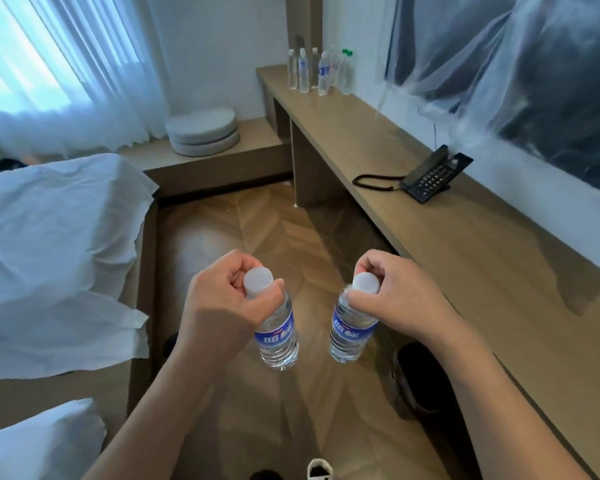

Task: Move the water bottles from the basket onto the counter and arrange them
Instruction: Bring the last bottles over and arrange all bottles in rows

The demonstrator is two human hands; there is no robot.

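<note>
White caps (258,281) pinched by fingers (236,269) (bottles (278,336) hang below).

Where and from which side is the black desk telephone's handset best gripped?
Grip the black desk telephone's handset around its slim middle, fingers coming from above. It lies lengthwise in the cradle on the long wooden counter, its top uncovered.

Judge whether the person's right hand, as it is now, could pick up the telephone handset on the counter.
Probably not yet. The right hand already grips the neck of a water bottle, so it has no free fingers. The path to the telephone looks open along the counter, but it sits well ahead.
</note>
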